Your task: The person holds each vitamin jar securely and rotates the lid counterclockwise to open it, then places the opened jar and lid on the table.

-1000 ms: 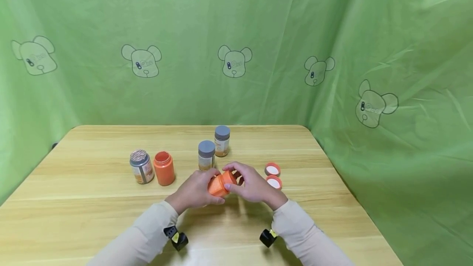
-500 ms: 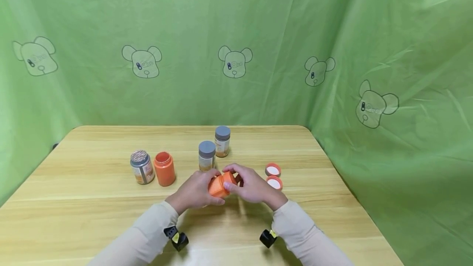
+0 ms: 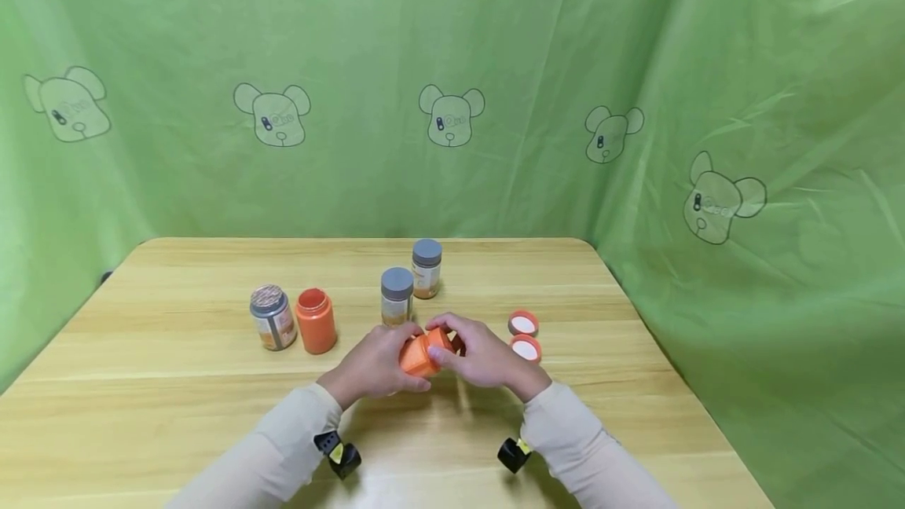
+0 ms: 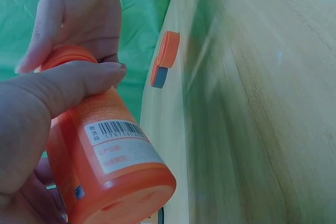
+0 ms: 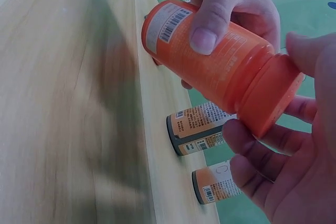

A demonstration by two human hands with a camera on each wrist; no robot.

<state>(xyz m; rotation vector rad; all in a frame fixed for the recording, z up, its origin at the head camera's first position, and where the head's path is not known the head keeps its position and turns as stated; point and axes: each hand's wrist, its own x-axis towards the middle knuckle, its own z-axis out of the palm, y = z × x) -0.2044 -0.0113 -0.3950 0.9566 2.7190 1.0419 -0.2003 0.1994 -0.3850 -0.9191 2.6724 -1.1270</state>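
Note:
My left hand (image 3: 375,365) grips an orange plastic bottle (image 5: 220,74) round its body, thumb laid across the side. The bottle is tilted above the table, its cap end toward the right hand and its base facing the left wrist camera. A white barcode label (image 4: 123,142) shows near the base. My right hand (image 3: 484,352) holds the orange screw cap (image 5: 270,98) between thumb and fingertips. In the right wrist view the cap sits on the bottle's neck. Just beyond the hands stands a grey-lidded jar (image 3: 397,293), its lower part hidden by them.
Another grey-lidded jar (image 3: 426,269) stands farther back. On the left are a lidless jar with a foil-like top (image 3: 272,316) and an uncapped orange bottle (image 3: 316,323). Two loose caps, one behind (image 3: 523,324) and one nearer (image 3: 525,349), lie white side up at the right.
My right fingers have shifted slightly at the cap. The left hand and the bottle stay in place, and the other jars and caps have not moved.

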